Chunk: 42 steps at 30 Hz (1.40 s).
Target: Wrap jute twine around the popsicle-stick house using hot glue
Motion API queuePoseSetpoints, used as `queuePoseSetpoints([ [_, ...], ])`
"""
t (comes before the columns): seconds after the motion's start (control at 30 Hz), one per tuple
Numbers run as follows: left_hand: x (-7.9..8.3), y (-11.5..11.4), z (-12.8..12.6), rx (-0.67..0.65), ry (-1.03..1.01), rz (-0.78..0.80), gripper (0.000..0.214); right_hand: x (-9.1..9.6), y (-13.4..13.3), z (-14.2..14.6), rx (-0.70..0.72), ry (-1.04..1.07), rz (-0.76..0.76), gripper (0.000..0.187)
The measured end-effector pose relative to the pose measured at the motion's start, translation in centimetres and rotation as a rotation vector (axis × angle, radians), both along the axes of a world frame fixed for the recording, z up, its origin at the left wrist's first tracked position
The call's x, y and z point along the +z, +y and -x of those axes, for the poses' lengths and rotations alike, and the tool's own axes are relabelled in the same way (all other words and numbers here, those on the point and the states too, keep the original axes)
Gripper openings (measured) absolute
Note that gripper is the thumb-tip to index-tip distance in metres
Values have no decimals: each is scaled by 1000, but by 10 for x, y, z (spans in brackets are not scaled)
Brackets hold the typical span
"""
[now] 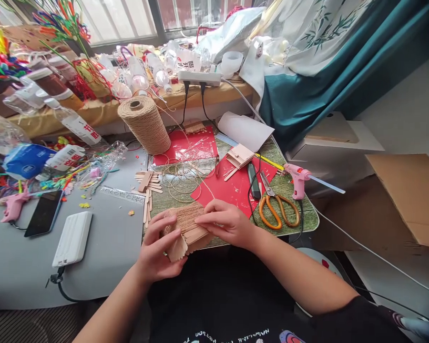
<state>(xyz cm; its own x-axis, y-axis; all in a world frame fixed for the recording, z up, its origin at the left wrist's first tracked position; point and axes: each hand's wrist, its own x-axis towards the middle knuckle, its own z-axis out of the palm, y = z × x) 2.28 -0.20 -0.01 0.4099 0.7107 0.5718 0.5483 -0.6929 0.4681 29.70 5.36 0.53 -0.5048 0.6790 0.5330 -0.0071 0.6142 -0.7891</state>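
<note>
Close in front of my body, my left hand (160, 247) grips a small box made of wooden craft sticks (195, 234), fingers round its left side. Rows of brown twine (189, 215) cover much of its upper face, while the sticks nearer me are bare. My right hand (230, 224) is closed at the box's right edge, thumb and fingers pressing the twine there. From that hand a single strand leads up to loose twine coils (180, 178) on the table. Behind them stands a big twine spool (143, 125).
To the right lie orange-handled scissors (279, 209), a utility knife (253, 181) and a pink glue gun (297, 180). A small stick piece (240, 156) rests on red paper (225, 190). Loose craft sticks (148, 190), a power bank (72, 238) and a phone (43, 213) are left.
</note>
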Motion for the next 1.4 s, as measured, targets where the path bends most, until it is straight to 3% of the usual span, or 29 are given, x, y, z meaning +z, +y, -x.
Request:
queuePoseSetpoints([
  [0.2, -44, -8, 5, 170, 6, 66, 59, -5, 2, -3, 24, -47, 2, 25],
  [0.43, -50, -13, 15, 73, -16, 11, 69, -5, 3, 0, 22, -89, 52, 20],
  [0.6, -64, -23, 30, 175, 53, 109, 68, -15, 5, 1, -1, -62, 103, 19],
  [0.7, -68, -27, 36, 157, 61, 127, 66, -21, 5, 4, -13, -47, 140, 18],
  [0.8, -52, -28, 34, 137, 64, 96, 66, -22, 5, 8, -42, -35, 195, 17],
  [0.93, -3, -23, 13, 163, 25, 33, 55, -21, 3, 13, -65, -24, 222, 15],
  [1.07, 38, -13, -13, 133, 215, 114, 58, -21, 1, 15, -71, -8, 209, 15],
  [1.17, 45, -6, -23, 162, 326, 174, 67, -22, 0, 16, -85, -12, 204, 15],
  [1.4, 40, 0, -24, 131, 563, 228, 87, -27, -2, 15, -95, -23, 220, 9],
])
